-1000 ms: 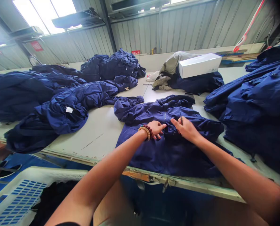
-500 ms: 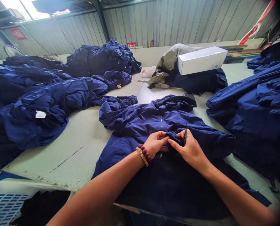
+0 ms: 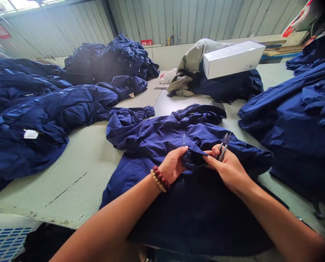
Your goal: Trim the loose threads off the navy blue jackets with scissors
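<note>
A navy blue jacket (image 3: 148, 133) with a front zipper (image 3: 183, 138) lies spread over the table in front of me. My left hand (image 3: 173, 164), with two bead bracelets at the wrist, pinches a fold of the jacket's fabric near the zipper. Opposite it, my right hand (image 3: 224, 165) grips the other end of that fold between thumb and finger. Small thread snips (image 3: 224, 145) are also held in my right hand, blades pointing up and slightly apart. The fold is stretched between both hands; the fingertips under it are partly hidden.
Piles of navy garments (image 3: 80, 100) cover the table's left side, and more garments (image 3: 296, 116) lie at right. A white box (image 3: 233, 60) rests on a heap of dark and grey cloth behind the jacket. Below the table (image 3: 66, 203), a plastic basket (image 3: 6, 242) stands at lower left.
The bunched fabric between my hands is now drawn out flatter. My right hand has turned, so the snips' blades show more clearly. The view has shifted slightly right and down.
</note>
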`<state>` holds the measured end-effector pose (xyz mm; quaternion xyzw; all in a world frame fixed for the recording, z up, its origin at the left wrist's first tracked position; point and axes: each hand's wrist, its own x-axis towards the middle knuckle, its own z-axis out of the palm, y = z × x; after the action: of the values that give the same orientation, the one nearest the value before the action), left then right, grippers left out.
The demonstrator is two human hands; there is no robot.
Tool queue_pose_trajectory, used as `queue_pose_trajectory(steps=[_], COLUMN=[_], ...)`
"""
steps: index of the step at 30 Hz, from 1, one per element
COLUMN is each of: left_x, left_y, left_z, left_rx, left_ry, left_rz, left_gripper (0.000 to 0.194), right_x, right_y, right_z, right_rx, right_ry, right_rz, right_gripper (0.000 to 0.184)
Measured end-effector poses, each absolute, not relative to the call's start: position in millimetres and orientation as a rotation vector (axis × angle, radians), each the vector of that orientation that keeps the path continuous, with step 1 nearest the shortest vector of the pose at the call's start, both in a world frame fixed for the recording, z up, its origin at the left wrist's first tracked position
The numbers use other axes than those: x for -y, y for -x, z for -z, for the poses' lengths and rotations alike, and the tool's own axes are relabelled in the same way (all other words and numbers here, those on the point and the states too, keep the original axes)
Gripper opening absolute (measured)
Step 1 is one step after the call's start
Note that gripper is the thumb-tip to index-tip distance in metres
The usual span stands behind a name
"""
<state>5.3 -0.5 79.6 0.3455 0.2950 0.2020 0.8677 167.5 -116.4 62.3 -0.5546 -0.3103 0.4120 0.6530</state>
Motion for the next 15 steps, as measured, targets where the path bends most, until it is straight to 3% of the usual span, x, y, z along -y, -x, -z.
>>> queue_pose_trajectory(steps=[8,15], left_x=[-7,5], left_y=[0,4], left_z=[-94,-99], left_rx=[-0.583,-0.41], left_ry=[-0.545,-0.521], left_rz=[-0.401,-0.373], left_gripper=[0.018,0.01], right_x=[127,131], right_y=[-168,-165], right_z=[-83,-95], right_rx=[0.496,0.399], right_ry=[0.86,0.736], right_rz=[-1.272,-1.378], right_gripper=[0.056,0.028])
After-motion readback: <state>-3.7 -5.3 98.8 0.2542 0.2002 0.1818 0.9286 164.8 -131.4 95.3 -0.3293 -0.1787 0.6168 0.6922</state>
